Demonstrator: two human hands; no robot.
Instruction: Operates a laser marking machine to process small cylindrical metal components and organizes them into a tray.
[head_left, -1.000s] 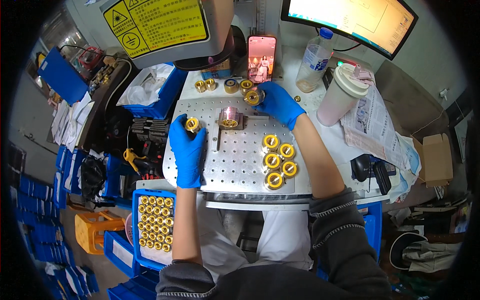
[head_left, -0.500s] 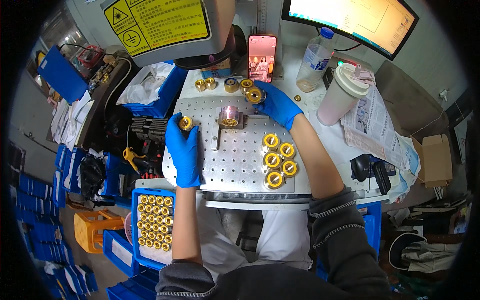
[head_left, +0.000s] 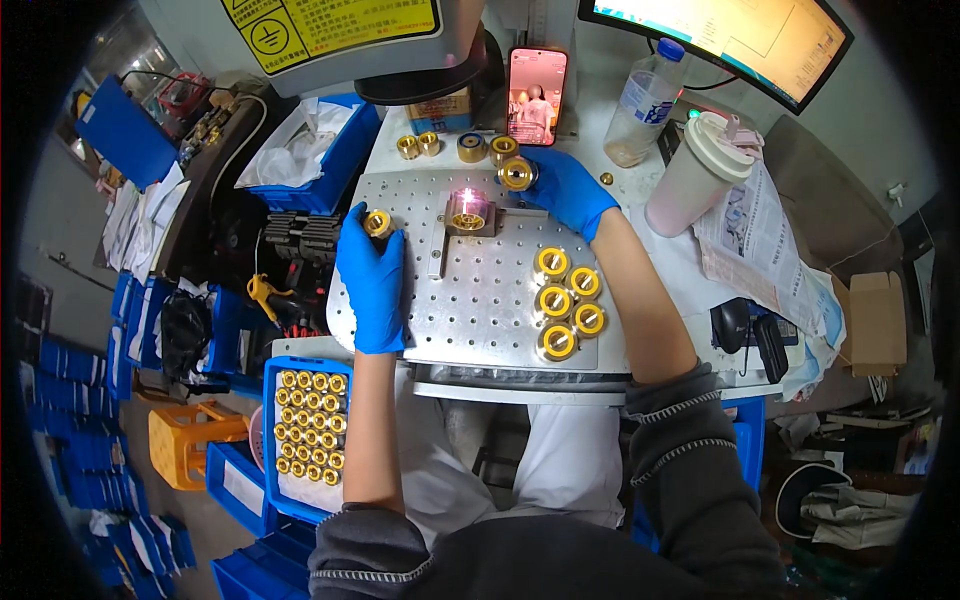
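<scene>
My left hand [head_left: 372, 290], in a blue glove, holds a brass threaded fitting [head_left: 377, 223] between thumb and fingers over the left side of a perforated metal plate [head_left: 480, 320]. At the plate's far right, my gloved right hand [head_left: 572, 193] grips a round brass-and-steel fitting [head_left: 516, 175]. Another brass fitting [head_left: 503, 149] stands right behind that one. Between my hands, a metal cylinder with a brass centre [head_left: 467, 212] sits against a small fixture [head_left: 437, 250], pinkish light glowing on its top. Several yellow-ringed fittings [head_left: 556, 301] are grouped at the plate's right front.
Overhead hangs a machine head [head_left: 400, 65] with a yellow label. Further fittings [head_left: 471, 148] and a lit phone [head_left: 536, 98] stand behind the plate. A bottle [head_left: 640, 115], a lidded cup [head_left: 695, 180] and a monitor [head_left: 740, 40] are at right. Below left, a blue tray [head_left: 272, 440] holds rows of fittings.
The whole view has shifted, so the bench appears higher in the picture. Both hands keep their fittings in nearly the same places. The pink glow on the middle cylinder looks brighter at its top.
</scene>
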